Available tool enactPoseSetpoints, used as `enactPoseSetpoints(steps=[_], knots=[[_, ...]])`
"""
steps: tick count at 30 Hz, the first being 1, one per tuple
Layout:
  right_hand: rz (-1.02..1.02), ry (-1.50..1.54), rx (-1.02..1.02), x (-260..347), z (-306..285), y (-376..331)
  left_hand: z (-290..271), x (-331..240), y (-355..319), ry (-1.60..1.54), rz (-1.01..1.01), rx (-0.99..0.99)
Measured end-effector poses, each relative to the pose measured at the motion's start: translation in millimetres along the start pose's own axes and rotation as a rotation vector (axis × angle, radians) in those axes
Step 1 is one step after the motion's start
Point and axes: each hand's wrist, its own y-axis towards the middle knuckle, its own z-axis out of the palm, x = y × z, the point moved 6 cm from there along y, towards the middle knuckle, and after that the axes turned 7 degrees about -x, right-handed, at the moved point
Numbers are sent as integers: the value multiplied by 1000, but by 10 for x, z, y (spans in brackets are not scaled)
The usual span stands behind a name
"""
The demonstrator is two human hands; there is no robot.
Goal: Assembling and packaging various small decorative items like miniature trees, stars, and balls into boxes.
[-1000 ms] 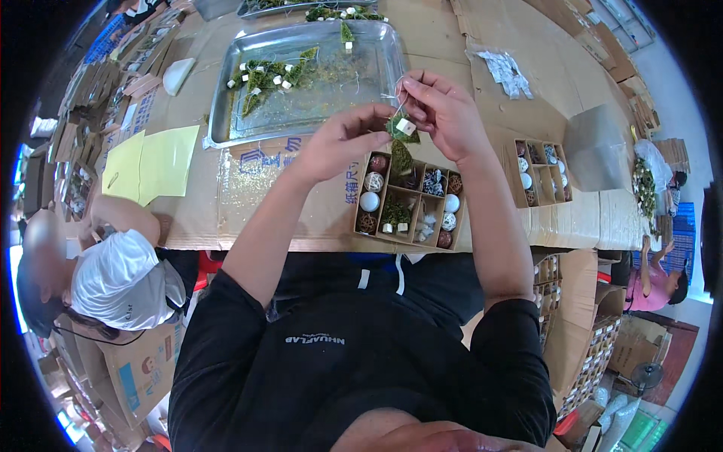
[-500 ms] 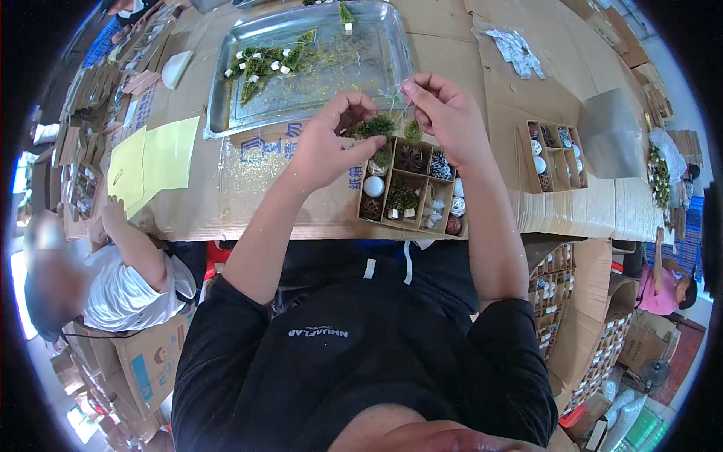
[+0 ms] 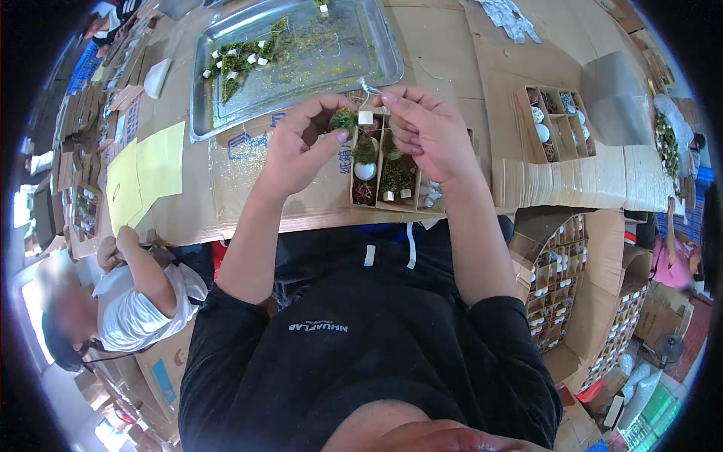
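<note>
My left hand (image 3: 301,151) pinches a small green artificial tree (image 3: 344,119) between thumb and fingers. A white block-shaped base (image 3: 366,118) shows just beside it, under a thin white string (image 3: 367,87). My right hand (image 3: 431,135) is closed on the string's end with thumb and forefinger. Both hands hover over a divided cardboard box (image 3: 352,188). In its compartments lie a white ball (image 3: 365,172), a brown woven ball (image 3: 364,191) and green trees with white bases (image 3: 397,179). My right hand hides much of the box's far right.
A metal tray (image 3: 197,105) with several green trees stands beyond my left hand. Yellow paper (image 3: 162,162) lies left. Another filled divided box (image 3: 531,143) sits right, beside a grey panel (image 3: 616,98). A person (image 3: 143,290) works at the left edge.
The view has shifted, so the tray and boxes sit differently in it. The held tree has turned, and a white base now shows between my hands. My right hand still pinches the string.
</note>
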Motion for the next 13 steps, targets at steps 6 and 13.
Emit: enactPoseSetpoints(steps=[6,13], knots=[[-59,-210,-137,-98,-32,-15,-24,55,15,-632,-99,56],[-167,-560,-188,112,-127,-42,-554,-166,276,491,6,-407]])
